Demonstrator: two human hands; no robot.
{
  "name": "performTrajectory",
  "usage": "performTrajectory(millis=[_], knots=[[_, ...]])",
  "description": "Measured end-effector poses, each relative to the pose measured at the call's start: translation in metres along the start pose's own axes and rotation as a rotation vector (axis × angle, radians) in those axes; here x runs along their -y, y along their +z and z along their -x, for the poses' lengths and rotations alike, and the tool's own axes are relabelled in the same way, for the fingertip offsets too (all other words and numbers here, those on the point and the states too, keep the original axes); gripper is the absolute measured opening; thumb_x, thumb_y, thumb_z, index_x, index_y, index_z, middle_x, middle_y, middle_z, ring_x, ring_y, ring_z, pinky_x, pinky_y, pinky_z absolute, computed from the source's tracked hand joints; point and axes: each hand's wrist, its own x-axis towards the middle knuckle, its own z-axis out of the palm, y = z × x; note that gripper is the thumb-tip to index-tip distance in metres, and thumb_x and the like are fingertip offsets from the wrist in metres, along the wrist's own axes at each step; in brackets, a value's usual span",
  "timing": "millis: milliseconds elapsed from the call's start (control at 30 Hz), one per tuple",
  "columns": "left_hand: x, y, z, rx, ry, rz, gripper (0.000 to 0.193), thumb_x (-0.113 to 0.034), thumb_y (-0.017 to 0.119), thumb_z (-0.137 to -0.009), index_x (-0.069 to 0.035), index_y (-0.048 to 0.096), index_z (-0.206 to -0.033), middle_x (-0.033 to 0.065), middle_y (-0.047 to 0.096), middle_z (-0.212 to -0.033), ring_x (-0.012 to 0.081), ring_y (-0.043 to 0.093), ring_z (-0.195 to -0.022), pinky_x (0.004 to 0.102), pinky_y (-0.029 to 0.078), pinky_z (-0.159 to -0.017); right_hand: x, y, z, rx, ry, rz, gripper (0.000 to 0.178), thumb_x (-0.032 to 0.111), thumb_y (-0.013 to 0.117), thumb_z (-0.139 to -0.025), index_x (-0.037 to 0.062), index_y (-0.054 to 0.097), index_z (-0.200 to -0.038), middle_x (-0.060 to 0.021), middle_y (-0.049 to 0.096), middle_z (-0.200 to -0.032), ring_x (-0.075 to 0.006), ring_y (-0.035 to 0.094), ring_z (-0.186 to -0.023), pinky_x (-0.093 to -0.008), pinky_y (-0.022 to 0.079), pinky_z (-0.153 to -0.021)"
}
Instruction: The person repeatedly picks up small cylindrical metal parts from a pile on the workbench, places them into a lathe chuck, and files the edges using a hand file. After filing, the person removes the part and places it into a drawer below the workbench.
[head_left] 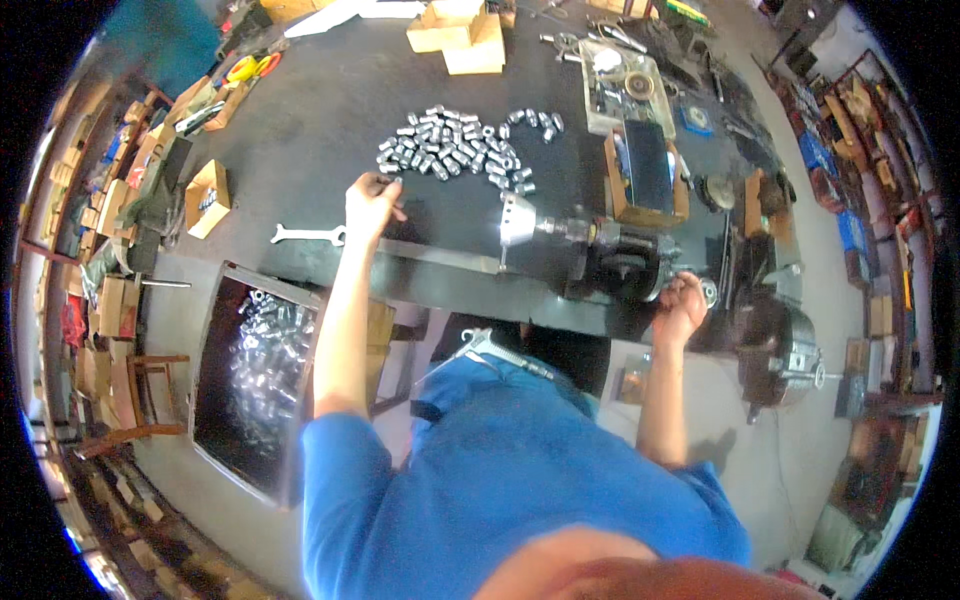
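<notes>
My left hand point(372, 203) is over the dark bench, its fingers pinched together. A glint of metal shows at its fingertips, seemingly one of the small shiny metal cylinders. Just beyond lies a loose pile of such metal cylinders point(440, 142), with a few more apart to its right. My right hand point(682, 310) closes round a round metal handle point(709, 292) at the right end of a bench-mounted machine point(630, 258). A bright metal chuck point(517, 221) faces left on that machine. Between chuck and left hand, no workpiece can be made out.
A wrench point(308, 236) lies left of my left hand, near a small cardboard box point(207, 200). Below the bench edge stands a bin point(212, 415) full of metal cylinders. A caliper point(490, 350) rests on my lap. Behind the machine is a parts box point(650, 212).
</notes>
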Motion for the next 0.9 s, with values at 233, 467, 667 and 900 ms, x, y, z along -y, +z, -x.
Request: performTrajectory(millis=[233, 467, 667, 900], knots=[[-0.011, -0.003, 0.14, 0.284, -0.091, 0.839, 0.025, -0.005, 0.052, -0.076, 0.003, 0.052, -0.1, 0.0167, 0.057, -0.074, 0.0261, 0.058, -0.061, 0.0421, 0.051, -0.063, 0.031, 0.018, 0.09, 0.614, -0.485, 0.842, 0.039, 0.038, 0.057, -0.07, -0.0008, 0.06, -0.076, -0.0122, 0.059, -0.078, -0.0212, 0.056, -0.071, -0.0303, 0.044, -0.064], [0.016, 0.006, 0.196, 0.372, -0.183, 0.85, 0.034, 0.0, 0.056, -0.075, 0.003, 0.047, -0.107, 0.0171, 0.058, -0.08, 0.0278, 0.06, -0.068, 0.0422, 0.048, -0.074, -0.103, 0.032, 0.136, 1.065, 0.397, 1.127, 0.047, 0.015, 0.059, -0.059, -0.0037, 0.055, -0.102, -0.0204, 0.058, -0.097, -0.0289, 0.057, -0.089, -0.0328, 0.045, -0.079], [-0.004, 0.003, 0.2, 0.282, -0.09, 0.513, 0.037, -0.001, 0.059, -0.073, 0.0, 0.046, -0.108, 0.0131, 0.057, -0.077, 0.0234, 0.058, -0.066, 0.0416, 0.045, -0.079, -0.089, 0.071, 0.133, 1.084, 0.44, 1.06, 0.04, 0.016, 0.055, -0.057, -0.0023, 0.057, -0.092, -0.0189, 0.06, -0.084, -0.0283, 0.058, -0.076, -0.0326, 0.044, -0.069], [-0.004, -0.006, 0.204, 0.115, 0.074, -0.088, 0.043, 0.004, 0.066, -0.065, 0.004, 0.047, -0.103, 0.0118, 0.06, -0.085, 0.0133, 0.059, -0.072, 0.024, 0.048, -0.067, 0.001, 0.046, 0.117, 0.942, 0.739, 0.547, 0.054, 0.008, 0.054, -0.057, 0.0062, 0.051, -0.111, -0.0028, 0.058, -0.088, -0.0104, 0.051, -0.079, -0.0268, 0.041, -0.072]])
